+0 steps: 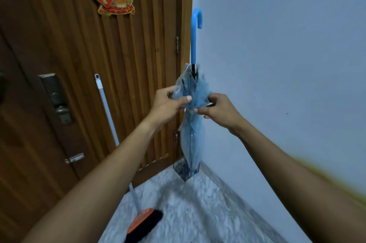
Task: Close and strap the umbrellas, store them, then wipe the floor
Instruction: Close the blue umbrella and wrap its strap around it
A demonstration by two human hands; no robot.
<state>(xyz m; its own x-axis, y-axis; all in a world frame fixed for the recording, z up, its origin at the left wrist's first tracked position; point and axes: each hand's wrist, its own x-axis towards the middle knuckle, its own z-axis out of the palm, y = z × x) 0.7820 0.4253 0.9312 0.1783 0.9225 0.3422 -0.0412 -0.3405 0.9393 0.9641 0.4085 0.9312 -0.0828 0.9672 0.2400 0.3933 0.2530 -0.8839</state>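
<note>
A closed translucent blue umbrella (191, 135) stands upright in the corner, its blue hooked handle (195, 30) pointing up and its tip inside a clear stand (185, 169) on the floor. My left hand (168, 104) grips the folded canopy from the left, thumb across the front. My right hand (215, 108) pinches the canopy folds at the same height from the right; a dark strap seems to lie under its fingers, though I cannot tell for sure.
A wooden door (99, 64) with a lock (57, 98) fills the left. A mop (111, 120) leans on it, its orange and black head (144, 225) on the marble floor (188, 213). A white wall (287, 64) runs along the right.
</note>
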